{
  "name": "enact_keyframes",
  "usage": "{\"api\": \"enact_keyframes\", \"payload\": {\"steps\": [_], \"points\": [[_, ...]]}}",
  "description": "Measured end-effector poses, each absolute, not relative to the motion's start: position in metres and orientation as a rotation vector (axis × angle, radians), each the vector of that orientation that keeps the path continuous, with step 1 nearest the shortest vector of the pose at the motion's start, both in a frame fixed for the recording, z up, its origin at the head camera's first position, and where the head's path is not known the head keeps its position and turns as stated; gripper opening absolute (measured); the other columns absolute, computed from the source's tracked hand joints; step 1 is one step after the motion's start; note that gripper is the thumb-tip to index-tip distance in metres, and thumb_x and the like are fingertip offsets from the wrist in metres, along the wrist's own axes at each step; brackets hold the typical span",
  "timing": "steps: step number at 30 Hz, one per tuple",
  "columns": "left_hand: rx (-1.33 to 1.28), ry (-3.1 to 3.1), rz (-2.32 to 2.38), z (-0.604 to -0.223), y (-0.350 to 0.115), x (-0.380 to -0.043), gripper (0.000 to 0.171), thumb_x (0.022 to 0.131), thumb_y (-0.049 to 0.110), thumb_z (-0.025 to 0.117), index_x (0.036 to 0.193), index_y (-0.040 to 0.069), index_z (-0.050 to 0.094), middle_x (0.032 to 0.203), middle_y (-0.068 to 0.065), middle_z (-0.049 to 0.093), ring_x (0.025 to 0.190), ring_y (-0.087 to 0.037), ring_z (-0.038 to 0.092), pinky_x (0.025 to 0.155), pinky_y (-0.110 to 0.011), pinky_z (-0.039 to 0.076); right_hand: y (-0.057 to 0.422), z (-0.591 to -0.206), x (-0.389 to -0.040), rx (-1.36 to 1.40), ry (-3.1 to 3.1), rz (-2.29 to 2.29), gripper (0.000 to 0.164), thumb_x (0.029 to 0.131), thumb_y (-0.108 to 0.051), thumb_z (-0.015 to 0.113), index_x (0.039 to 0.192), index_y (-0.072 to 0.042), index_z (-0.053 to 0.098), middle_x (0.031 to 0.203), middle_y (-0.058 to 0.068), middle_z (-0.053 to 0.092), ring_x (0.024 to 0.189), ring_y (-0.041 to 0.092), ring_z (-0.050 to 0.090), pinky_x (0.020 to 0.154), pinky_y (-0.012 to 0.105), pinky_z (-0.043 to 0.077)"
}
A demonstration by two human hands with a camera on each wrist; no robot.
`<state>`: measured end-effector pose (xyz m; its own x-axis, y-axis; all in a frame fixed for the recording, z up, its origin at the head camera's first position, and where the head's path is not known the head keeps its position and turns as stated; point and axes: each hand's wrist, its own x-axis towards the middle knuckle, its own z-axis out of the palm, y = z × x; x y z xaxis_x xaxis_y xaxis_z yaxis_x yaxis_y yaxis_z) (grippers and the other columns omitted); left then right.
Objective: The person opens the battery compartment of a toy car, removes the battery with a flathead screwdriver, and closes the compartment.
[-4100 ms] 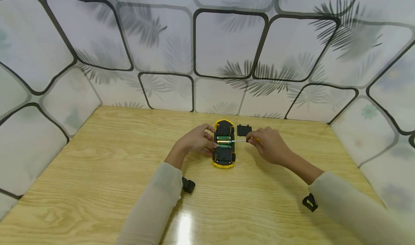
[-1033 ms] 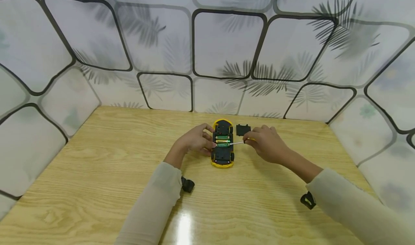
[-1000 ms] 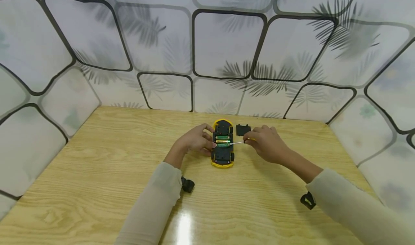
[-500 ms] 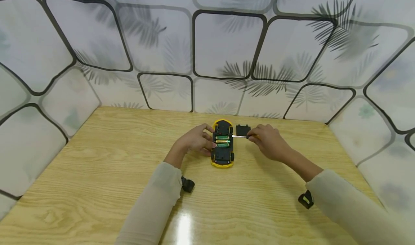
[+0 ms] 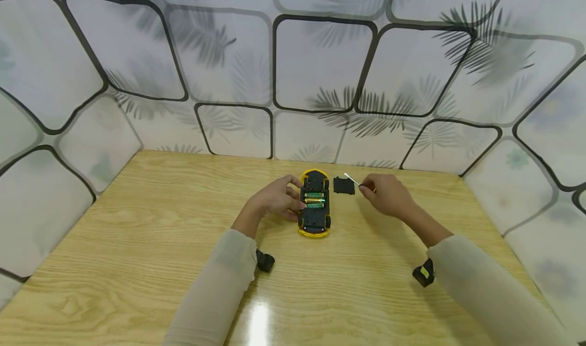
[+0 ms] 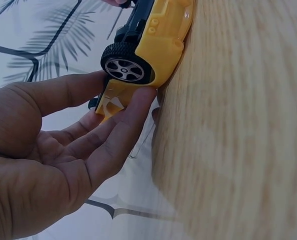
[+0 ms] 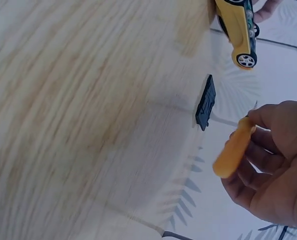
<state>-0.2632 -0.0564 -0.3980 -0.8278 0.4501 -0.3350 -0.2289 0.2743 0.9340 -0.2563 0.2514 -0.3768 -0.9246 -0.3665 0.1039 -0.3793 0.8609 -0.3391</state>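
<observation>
Wooden tabletop (image 5: 160,224); orange screwdriver handle (image 7: 233,152) visible only from right wrist.

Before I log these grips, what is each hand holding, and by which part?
Left hand: toy car, by one side. Right hand: screwdriver, by its orange handle.

Light wood-grain tabletop (image 5: 114,244), pale yellow-brown, glossy; grain runs mostly left to right, swirled knot toward front left. White glare streak (image 5: 259,323) on the near part, around the middle. On top: yellow toy car (image 5: 315,219), upside down, black underside and wheels facing up, long axis pointing away from the person, slightly right of centre. Black plastic battery cover (image 5: 344,185) lies flat just right of the car, level with its far half, not touching it; roughly rectangular, small tabs on its edge. Both sit toward the far edge.
</observation>
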Motion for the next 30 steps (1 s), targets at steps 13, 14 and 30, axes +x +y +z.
{"api": "enact_keyframes", "payload": {"steps": [13,14,30], "points": [[0.2,2.006,1.587,-0.397,-0.056,-0.263,0.051,0.095,-0.006,0.068,0.137,0.008,0.044,0.125,-0.022,0.058,0.097,-0.032,0.07,0.078,-0.045,0.064,0.266,-0.385,-0.279,0.219,-3.167,1.087,0.031,0.105,-0.022,0.06,0.111,0.007,0.067,0.095,0.018,0.068,0.067,0.02,0.07,0.063,0.039,0.064],[0.202,2.005,1.588,-0.397,-0.056,-0.263,0.051,0.095,-0.006,0.068,0.138,0.008,0.043,0.126,-0.022,0.057,0.097,-0.032,0.07,0.079,-0.045,0.064,0.267,-0.386,-0.28,0.191,-3.173,1.128,0.031,0.105,-0.022,0.06,0.112,0.008,0.067,0.095,0.018,0.068,0.068,0.02,0.07,0.064,0.039,0.064],[0.225,1.991,1.6,-0.4,-0.057,-0.265,0.051,0.095,-0.006,0.067,0.138,0.007,0.043,0.125,-0.023,0.058,0.094,-0.033,0.071,0.079,-0.044,0.064,0.282,-0.395,-0.293,-0.046,-3.237,1.336,0.038,0.105,-0.026,0.061,0.116,0.009,0.068,0.083,0.01,0.071,0.066,0.018,0.071,0.065,0.036,0.064]]}}
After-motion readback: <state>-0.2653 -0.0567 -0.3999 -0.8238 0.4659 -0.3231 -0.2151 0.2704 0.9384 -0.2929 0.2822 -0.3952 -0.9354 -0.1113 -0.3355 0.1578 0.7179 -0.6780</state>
